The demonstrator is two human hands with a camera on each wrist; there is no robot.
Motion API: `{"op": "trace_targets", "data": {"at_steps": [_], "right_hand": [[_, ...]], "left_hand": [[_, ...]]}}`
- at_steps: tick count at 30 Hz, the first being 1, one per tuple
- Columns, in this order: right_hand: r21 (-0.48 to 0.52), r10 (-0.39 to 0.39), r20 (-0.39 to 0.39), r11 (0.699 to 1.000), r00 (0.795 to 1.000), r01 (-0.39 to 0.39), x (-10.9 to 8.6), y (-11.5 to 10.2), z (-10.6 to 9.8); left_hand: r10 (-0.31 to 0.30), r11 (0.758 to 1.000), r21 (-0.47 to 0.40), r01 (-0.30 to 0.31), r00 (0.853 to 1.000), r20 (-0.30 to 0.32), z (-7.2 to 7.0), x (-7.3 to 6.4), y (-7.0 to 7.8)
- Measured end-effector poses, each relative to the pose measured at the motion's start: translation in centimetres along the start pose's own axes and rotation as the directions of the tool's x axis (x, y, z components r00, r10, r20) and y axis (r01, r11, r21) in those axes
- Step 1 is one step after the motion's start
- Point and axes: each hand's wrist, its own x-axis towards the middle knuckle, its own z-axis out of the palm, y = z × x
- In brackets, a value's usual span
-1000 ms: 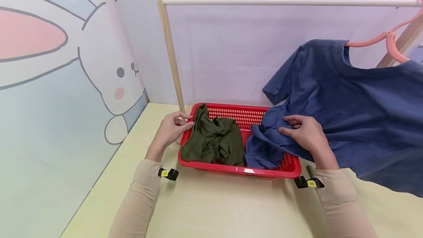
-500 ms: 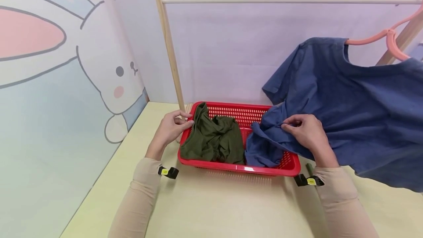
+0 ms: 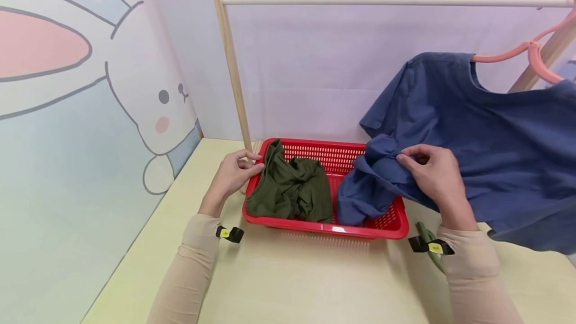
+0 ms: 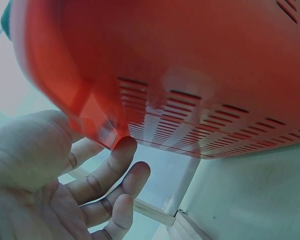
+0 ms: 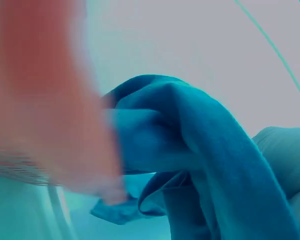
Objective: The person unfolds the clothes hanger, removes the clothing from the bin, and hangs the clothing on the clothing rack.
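Note:
A red plastic basket [image 3: 288,223] sits on the table, with a crumpled dark green garment [image 3: 292,191] in its left half. My left hand [image 3: 228,176] pinches the basket's left rim, thumb and fingers on either side of it in the left wrist view. At the basket's right end lies a bunched blue garment [image 3: 362,196]; my right hand [image 3: 436,174] pinches a fold of it, partly lifted. This cloth overlaps a blue T-shirt [image 3: 495,134] spread on a pink hanger [image 3: 504,56] at the right. The right wrist view shows blue cloth [image 5: 210,145] draped beside blurred fingers.
A clothes rack with a white rail [image 3: 387,1] and a wooden post [image 3: 234,71] stands behind the basket. A slim green object [image 3: 430,244] lies on the table near my right wrist. A rabbit-painted wall [image 3: 148,99] borders the left side.
My right hand has closed its fingertips on the blue garment and drawn it up and to the right, bunching it closer to the T-shirt. The left hand stays at the rim.

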Motion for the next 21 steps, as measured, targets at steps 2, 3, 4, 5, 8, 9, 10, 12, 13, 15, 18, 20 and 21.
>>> {"op": "trace_targets", "data": {"at_steps": [2,3,4,5,8,9,10,12,13,15,18,20,21], "right_hand": [[0.01,0.012,-0.05,1.0,0.999,-0.012,-0.1,-0.1,-0.7],[0.015,0.02,-0.073,1.0,0.997,-0.019,-0.1,-0.1,-1.0],[0.024,0.033,-0.095,0.999,0.995,-0.031,-0.1,-0.1,-1.3],[0.033,0.048,-0.112,0.998,0.992,-0.045,-0.1,-0.1,-1.7],[0.078,0.105,-0.163,0.993,0.981,-0.093,-0.1,0.0,-2.8],[0.094,0.119,-0.184,0.99,0.976,-0.103,-0.2,0.0,-3.2],[0.112,0.131,-0.206,0.988,0.97,-0.11,-0.2,0.1,-3.5],[0.151,0.154,-0.249,0.981,0.956,-0.119,-0.2,0.3,-4.2],[0.173,0.163,-0.269,0.978,0.949,-0.119,-0.2,0.4,-4.5],[0.21,0.184,-0.302,0.97,0.936,-0.123,-0.2,0.6,-5.1],[0.264,0.234,-0.325,0.953,0.916,-0.15,-0.2,1.0,-5.8],[0.295,0.271,-0.328,0.94,0.905,-0.174,-0.2,1.1,-6.2],[0.31,0.288,-0.326,0.932,0.901,-0.186,-0.2,1.1,-6.4]], "left_hand": [[-0.002,1.0,-0.002,0.002,1.0,0.0,0.0,0.0,0.0],[-0.002,1.0,-0.002,0.002,1.0,0.0,0.0,0.0,0.0],[-0.002,1.0,-0.003,0.002,1.0,0.0,0.0,0.0,0.0],[-0.002,1.0,-0.002,0.002,1.0,0.001,-0.1,0.0,0.0],[0.001,1.0,0.001,-0.001,1.0,0.001,-0.1,0.0,0.0],[0.001,1.0,0.002,-0.001,1.0,0.001,-0.1,0.0,-0.1],[0.002,1.0,0.002,-0.002,1.0,0.001,-0.1,0.0,-0.1],[0.003,1.0,0.002,-0.003,1.0,0.003,0.0,0.1,-0.1],[0.003,1.0,0.001,-0.003,1.0,0.004,0.0,0.1,-0.1],[0.002,1.0,0.0,-0.002,1.0,0.005,0.0,0.1,-0.1],[0.003,1.0,-0.001,-0.003,1.0,0.006,0.0,0.1,-0.1],[0.004,1.0,-0.001,-0.004,1.0,0.005,0.0,0.1,-0.1],[0.006,1.0,-0.001,-0.006,1.0,0.007,0.0,0.1,-0.2]]}}
